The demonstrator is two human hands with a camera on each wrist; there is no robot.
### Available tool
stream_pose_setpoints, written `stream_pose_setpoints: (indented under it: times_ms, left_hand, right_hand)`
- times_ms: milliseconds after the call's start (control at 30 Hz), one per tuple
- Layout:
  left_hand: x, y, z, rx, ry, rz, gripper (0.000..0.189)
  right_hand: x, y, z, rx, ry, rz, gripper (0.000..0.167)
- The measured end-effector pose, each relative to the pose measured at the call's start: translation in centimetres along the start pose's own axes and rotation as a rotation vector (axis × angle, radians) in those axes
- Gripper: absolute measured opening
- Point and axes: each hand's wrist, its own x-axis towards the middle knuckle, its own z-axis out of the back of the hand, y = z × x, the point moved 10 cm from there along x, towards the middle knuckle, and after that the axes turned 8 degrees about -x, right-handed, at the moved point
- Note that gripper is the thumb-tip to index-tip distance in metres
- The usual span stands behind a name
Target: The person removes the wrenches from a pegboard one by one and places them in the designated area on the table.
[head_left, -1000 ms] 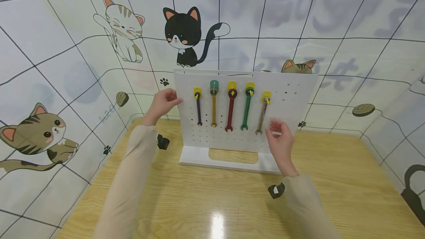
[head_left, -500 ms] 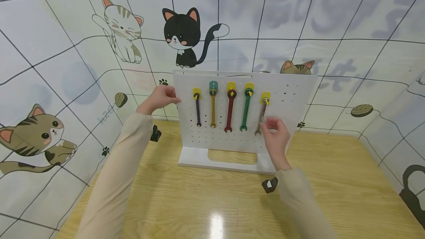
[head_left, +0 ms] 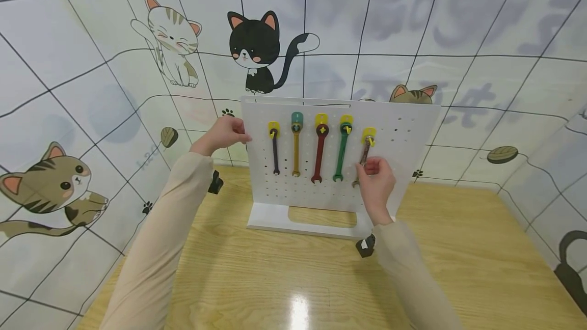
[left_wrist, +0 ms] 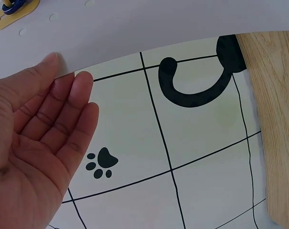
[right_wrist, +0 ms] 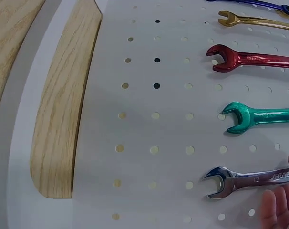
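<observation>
A white pegboard [head_left: 394, 167] stands upright on the table, with several combination wrenches hung in a row from hooks. My left hand [head_left: 223, 134] pinches the board's left edge; in the left wrist view the thumb [left_wrist: 50, 64] lies on its front face and the fingers go behind. At the right end of the row hangs a silver wrench [right_wrist: 249, 180]. My right hand [head_left: 377, 182] has its thumb and fingers round that wrench's shaft, whose upper end stays on a yellow hook [head_left: 369, 134]. In the right wrist view only fingertips show, at the right edge.
Left of the silver wrench hang a green wrench [head_left: 341, 157], a red wrench [head_left: 319, 154], a gold wrench [head_left: 295, 152] and a dark purple-blue wrench [head_left: 275, 154]. The board's white base [head_left: 270, 215] has a cutout. A cat-print wall covering [head_left: 339, 24] stands behind the wooden table [head_left: 257, 274].
My right hand has moved left from beside the silver wrench and now grips its shaft. My left wrist has shifted left and the forearm has swung outward; its fingers stay at the board's edge.
</observation>
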Motion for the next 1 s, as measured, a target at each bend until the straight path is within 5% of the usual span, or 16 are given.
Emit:
stream_pose_setpoints:
  times_ms: [533,1000]
  left_hand:
    - [0.0,-0.1,-0.1,0.003,0.005,0.018,0.014]
    - [-0.1,0.0,0.0,0.016,0.001,0.018,0.014]
  right_hand:
    - [0.2,1.0,-0.2,-0.183,-0.041,0.087,0.011]
    - [0.2,1.6,-0.1,-0.211,-0.062,0.107,0.009]
